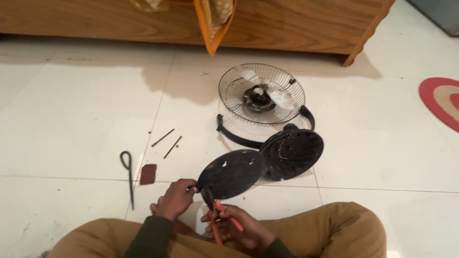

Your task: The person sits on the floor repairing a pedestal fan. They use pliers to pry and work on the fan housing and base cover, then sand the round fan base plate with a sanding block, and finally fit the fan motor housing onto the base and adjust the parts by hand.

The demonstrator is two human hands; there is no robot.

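Hands number two: the left hand pinches one dusty black oval plate, the right hand grips one pair of red-handled pliers, two long screws lie nearby.

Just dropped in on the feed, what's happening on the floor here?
A person sits on the tiled floor. The left hand steadies the edge of a black oval cover, while the right hand works red-handled pliers at that edge. A wire fan guard, two long screws and a metal tool lie nearby.

Bare floor lies open on the left. The wire fan guard and black round plates block the middle. A metal rod lies near the left hand.
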